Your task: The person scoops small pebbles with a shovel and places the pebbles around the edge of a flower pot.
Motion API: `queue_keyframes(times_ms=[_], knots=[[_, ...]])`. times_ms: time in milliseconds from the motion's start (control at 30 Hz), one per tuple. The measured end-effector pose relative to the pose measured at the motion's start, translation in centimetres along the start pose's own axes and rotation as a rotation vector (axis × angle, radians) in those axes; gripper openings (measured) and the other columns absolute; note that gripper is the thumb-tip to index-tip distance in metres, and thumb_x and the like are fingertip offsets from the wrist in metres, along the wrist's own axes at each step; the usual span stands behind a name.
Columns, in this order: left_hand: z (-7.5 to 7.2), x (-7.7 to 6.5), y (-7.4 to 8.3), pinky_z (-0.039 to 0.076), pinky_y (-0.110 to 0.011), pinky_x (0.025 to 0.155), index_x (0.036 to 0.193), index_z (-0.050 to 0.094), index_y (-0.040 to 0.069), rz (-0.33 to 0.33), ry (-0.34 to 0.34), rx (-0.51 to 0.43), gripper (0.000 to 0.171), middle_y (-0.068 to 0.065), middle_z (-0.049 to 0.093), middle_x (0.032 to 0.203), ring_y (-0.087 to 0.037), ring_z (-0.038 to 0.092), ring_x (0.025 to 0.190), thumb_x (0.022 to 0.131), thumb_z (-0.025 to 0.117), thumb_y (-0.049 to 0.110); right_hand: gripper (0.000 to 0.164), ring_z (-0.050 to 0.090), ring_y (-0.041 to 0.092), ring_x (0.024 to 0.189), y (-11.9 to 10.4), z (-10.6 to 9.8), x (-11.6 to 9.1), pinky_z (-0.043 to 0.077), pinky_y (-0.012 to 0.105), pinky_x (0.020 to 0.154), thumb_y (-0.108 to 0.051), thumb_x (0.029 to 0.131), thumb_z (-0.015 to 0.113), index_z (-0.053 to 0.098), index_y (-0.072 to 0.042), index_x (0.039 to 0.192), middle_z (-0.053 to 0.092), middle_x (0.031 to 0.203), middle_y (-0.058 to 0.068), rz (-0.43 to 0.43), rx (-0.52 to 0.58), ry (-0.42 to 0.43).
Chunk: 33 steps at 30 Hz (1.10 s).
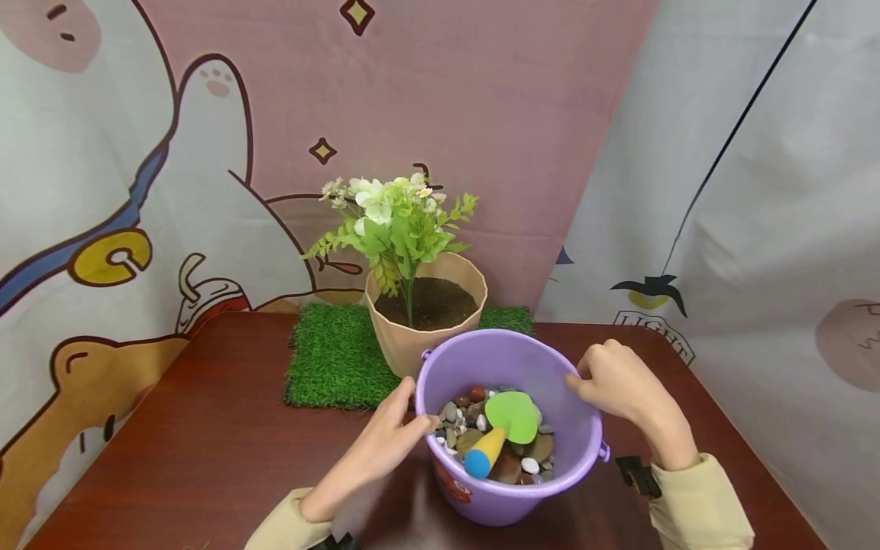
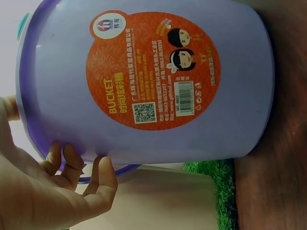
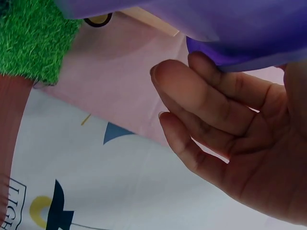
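Observation:
A purple bucket stands close over the front of the table, partly in front of the flower pot. My left hand grips its left rim, thumb over the edge and fingers along the outside wall. On the right side, my right hand holds the rim between thumb and fingers. Inside lie many stones in grey, brown and white. A toy shovel with a green blade and a yellow handle with a blue end rests on them. An orange label faces the left wrist camera.
Behind the bucket is a beige flower pot with dark soil and a plant with white flowers. The pot sits on a green turf mat on the brown table. A printed cloth hangs behind.

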State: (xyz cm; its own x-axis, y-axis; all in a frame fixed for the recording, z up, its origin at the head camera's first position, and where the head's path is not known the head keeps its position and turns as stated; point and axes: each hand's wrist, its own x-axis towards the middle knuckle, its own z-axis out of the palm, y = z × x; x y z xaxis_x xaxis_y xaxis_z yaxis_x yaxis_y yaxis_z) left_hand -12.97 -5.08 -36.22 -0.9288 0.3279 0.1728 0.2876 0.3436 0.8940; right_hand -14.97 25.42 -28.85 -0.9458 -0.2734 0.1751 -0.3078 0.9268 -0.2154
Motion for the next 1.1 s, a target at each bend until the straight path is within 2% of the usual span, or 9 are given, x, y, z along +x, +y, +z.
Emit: queue_keyframes(times_ms=[233, 367, 433, 533, 667, 1000, 1100], knots=[[-1.0, -0.7, -0.3, 0.046, -0.026, 0.084, 0.109, 0.053, 0.005, -0.031, -0.005, -0.031, 0.031, -0.016, 0.061, 0.11, -0.024, 0.058, 0.1, 0.082, 0.058, 0.018, 0.03, 0.038, 0.003, 0.04, -1.2, 0.4, 0.2, 0.027, 0.021, 0.041, -0.012, 0.076, 0.062, 0.055, -0.015, 0.047, 0.039, 0.04, -0.01, -0.02, -0.016, 0.012], [-1.6, -1.1, -0.5, 0.046, -0.025, 0.083, 0.109, 0.053, 0.005, -0.033, -0.009, -0.019, 0.031, -0.016, 0.062, 0.108, -0.023, 0.057, 0.098, 0.082, 0.058, 0.018, 0.033, 0.036, 0.004, 0.039, -1.9, 0.7, 0.4, 0.028, 0.022, 0.041, -0.011, 0.075, 0.062, 0.05, -0.016, 0.045, 0.033, 0.041, -0.01, -0.029, -0.031, 0.022], [-1.9, -1.3, -0.6, 0.046, -0.025, 0.083, 0.11, 0.053, 0.005, -0.031, -0.012, -0.018, 0.031, -0.016, 0.062, 0.108, -0.023, 0.058, 0.099, 0.082, 0.058, 0.018, 0.034, 0.036, 0.004, 0.04, -2.2, 0.8, 0.5, 0.029, 0.022, 0.041, -0.011, 0.075, 0.062, 0.049, -0.016, 0.044, 0.034, 0.041, -0.01, -0.038, -0.036, 0.027], [-2.4, -1.6, -0.8, 0.048, -0.024, 0.08, 0.111, 0.051, 0.002, -0.027, -0.032, -0.022, 0.032, -0.018, 0.062, 0.108, -0.017, 0.06, 0.093, 0.083, 0.057, 0.017, 0.033, 0.037, 0.004, 0.04, -2.6, 0.9, 0.6, 0.031, 0.022, 0.042, -0.011, 0.075, 0.063, 0.05, -0.016, 0.044, 0.036, 0.041, -0.01, -0.055, -0.043, 0.033], [-3.2, -2.0, -1.0, 0.048, -0.023, 0.076, 0.11, 0.05, 0.001, -0.014, -0.051, -0.005, 0.031, -0.019, 0.062, 0.105, -0.009, 0.059, 0.086, 0.084, 0.056, 0.017, 0.035, 0.035, 0.003, 0.04, -3.2, 1.1, 0.7, 0.03, 0.021, 0.041, -0.012, 0.074, 0.063, 0.049, -0.017, 0.043, 0.034, 0.041, -0.011, -0.078, -0.049, 0.035], [-5.5, -3.1, -1.4, 0.048, -0.024, 0.079, 0.112, 0.05, 0.004, 0.077, -0.081, 0.065, 0.029, -0.011, 0.064, 0.1, -0.004, 0.057, 0.09, 0.086, 0.056, 0.017, 0.038, 0.029, 0.002, 0.04, -4.8, 1.6, 0.8, 0.026, 0.02, 0.041, -0.012, 0.075, 0.063, 0.045, -0.018, 0.042, 0.027, 0.042, -0.013, -0.117, -0.054, 0.033], [-6.2, -3.4, -1.6, 0.049, -0.023, 0.076, 0.11, 0.05, 0.005, 0.076, -0.09, 0.076, 0.027, -0.011, 0.064, 0.098, -0.003, 0.058, 0.088, 0.086, 0.056, 0.016, 0.039, 0.029, 0.002, 0.041, -5.3, 1.8, 0.9, 0.026, 0.02, 0.041, -0.013, 0.074, 0.064, 0.043, -0.019, 0.041, 0.026, 0.042, -0.013, -0.128, -0.061, 0.038]])
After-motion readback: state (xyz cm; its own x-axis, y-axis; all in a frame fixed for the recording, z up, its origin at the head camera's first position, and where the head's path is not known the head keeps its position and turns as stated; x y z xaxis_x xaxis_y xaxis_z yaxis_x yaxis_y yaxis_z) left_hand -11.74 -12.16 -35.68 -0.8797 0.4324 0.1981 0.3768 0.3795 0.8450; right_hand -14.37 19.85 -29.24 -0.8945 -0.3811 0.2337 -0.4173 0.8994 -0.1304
